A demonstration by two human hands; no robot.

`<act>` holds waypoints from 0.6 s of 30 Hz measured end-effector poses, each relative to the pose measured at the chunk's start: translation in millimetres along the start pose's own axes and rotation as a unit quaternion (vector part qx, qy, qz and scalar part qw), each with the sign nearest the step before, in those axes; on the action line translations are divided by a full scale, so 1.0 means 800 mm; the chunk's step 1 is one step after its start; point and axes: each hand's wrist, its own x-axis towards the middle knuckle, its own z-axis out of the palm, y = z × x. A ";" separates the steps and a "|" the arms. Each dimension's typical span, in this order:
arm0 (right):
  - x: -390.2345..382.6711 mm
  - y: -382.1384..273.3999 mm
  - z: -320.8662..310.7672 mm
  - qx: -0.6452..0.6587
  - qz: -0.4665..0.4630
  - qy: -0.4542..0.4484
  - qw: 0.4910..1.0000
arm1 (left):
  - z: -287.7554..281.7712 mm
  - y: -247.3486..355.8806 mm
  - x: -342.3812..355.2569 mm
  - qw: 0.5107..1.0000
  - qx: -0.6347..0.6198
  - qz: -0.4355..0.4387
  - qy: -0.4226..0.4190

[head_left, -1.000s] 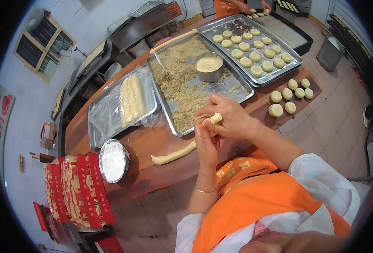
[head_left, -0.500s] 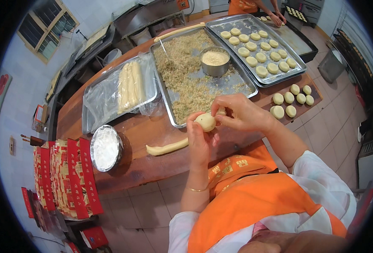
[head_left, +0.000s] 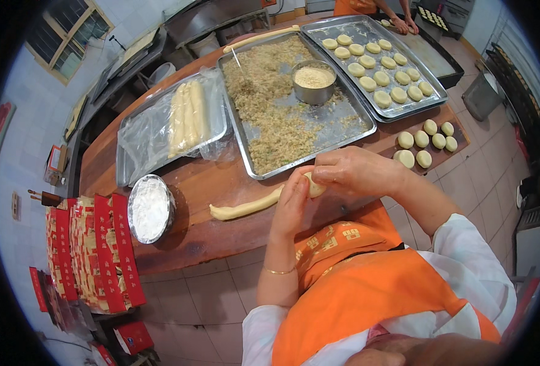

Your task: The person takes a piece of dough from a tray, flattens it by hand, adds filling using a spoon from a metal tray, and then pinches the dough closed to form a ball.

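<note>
A pale dough ball (head_left: 314,185) sits between my two hands over the table's front edge. My left hand (head_left: 293,198) cups it from the left side, fingers wrapped round it. My right hand (head_left: 356,172) pinches at its top right, and its bent fingers hide part of the ball. A rope of dough (head_left: 245,209) lies on the wooden table, its right end behind my left hand. Just beyond my hands is a large metal tray (head_left: 350,135) of crumbly filling (head_left: 282,137), with a round metal bowl (head_left: 312,95) of pale crumbs standing in it.
Several dough rounds (head_left: 422,140) sit at the table's right end, below a tray (head_left: 398,52) of flattened ones. To the left are a tray (head_left: 123,160) with plastic-covered dough ropes (head_left: 189,119) and a bowl of white flour (head_left: 150,209). Another person's hands (head_left: 406,25) work at the far right.
My right hand has closed in over the dough ball, covering more of it. Both hands have come slightly lower and nearer to me, and the ball has moved right in the view.
</note>
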 end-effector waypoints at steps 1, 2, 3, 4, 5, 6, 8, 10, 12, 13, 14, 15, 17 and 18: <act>-0.003 0.002 0.001 0.069 0.014 0.016 0.997 | 0.005 0.003 0.000 1.000 -0.013 -0.007 -0.005; -0.006 0.004 0.003 0.137 0.028 0.033 0.990 | 0.008 0.002 0.001 1.000 -0.028 -0.014 -0.004; -0.009 0.007 0.006 0.206 0.041 0.050 0.976 | 0.010 0.001 -0.001 0.999 -0.040 -0.021 -0.003; -0.013 0.009 0.011 0.254 0.093 0.124 0.955 | 0.011 0.001 -0.001 0.998 -0.053 -0.028 -0.002; -0.019 0.012 0.016 0.299 0.144 0.197 0.922 | 0.013 0.001 0.000 0.997 -0.078 -0.015 -0.012; -0.025 0.015 0.025 0.344 0.195 0.267 0.879 | 0.013 0.001 -0.002 0.995 -0.102 -0.004 -0.020; -0.042 0.027 0.042 0.294 0.219 0.234 0.900 | 0.011 -0.004 -0.006 0.998 -0.057 0.001 0.003; -0.058 0.030 0.067 0.206 0.219 0.197 0.933 | 0.004 -0.022 -0.021 0.994 0.087 -0.022 0.067; -0.081 0.047 0.098 0.156 0.227 0.192 0.942 | -0.004 -0.045 -0.025 0.987 0.112 -0.017 0.110; -0.099 0.059 0.117 0.128 0.236 0.189 0.945 | -0.008 -0.056 -0.026 0.984 0.123 -0.018 0.126; -0.120 0.078 0.144 0.092 0.249 0.174 0.948 | -0.011 -0.061 -0.027 0.967 0.205 -0.061 0.139; -0.126 0.080 0.152 0.038 0.249 0.152 0.956 | -0.015 -0.072 -0.028 0.940 0.317 -0.020 0.127; -0.131 0.083 0.157 -0.079 0.240 0.108 0.961 | -0.025 -0.093 -0.023 0.844 0.524 0.079 0.088; -0.130 0.081 0.158 -0.059 0.244 0.117 0.961 | -0.026 -0.097 -0.024 0.823 0.554 0.098 0.083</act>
